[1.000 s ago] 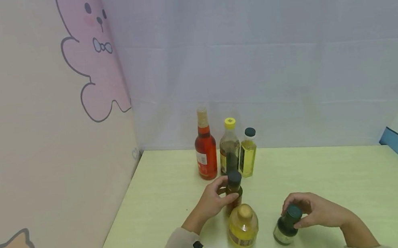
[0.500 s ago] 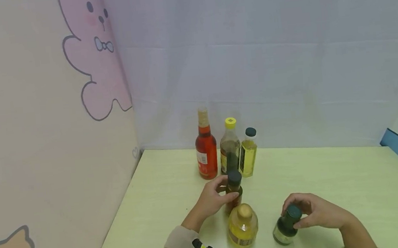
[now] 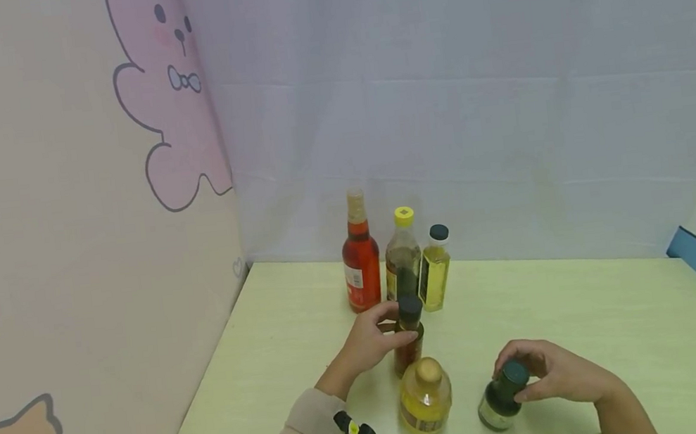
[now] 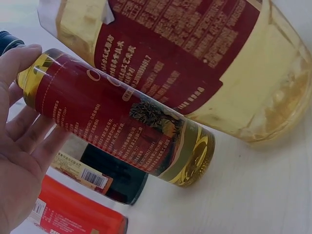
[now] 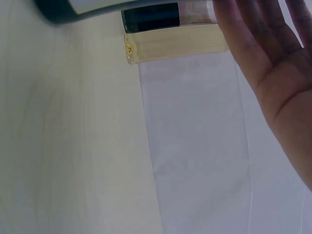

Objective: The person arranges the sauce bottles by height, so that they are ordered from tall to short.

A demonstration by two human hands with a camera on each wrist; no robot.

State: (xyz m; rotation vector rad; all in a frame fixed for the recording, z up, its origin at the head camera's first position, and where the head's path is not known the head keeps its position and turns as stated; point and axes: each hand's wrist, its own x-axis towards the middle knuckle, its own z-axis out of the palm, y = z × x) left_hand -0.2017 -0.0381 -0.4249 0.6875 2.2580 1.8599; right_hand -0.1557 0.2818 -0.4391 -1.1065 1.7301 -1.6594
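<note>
Left hand (image 3: 368, 343) grips the small red-labelled bottle (image 3: 409, 338) upright on the worktop (image 3: 588, 319); right hand (image 3: 552, 371) closes round the dark green bottle (image 3: 501, 399), seemingly its cap. Neither looks lifted; three bottles (image 3: 397, 258) wait behind.

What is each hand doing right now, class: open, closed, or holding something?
Left hand: closed round the small dark-capped bottle with the red label.
Right hand: closed on the small dark green bottle's cap.
</note>
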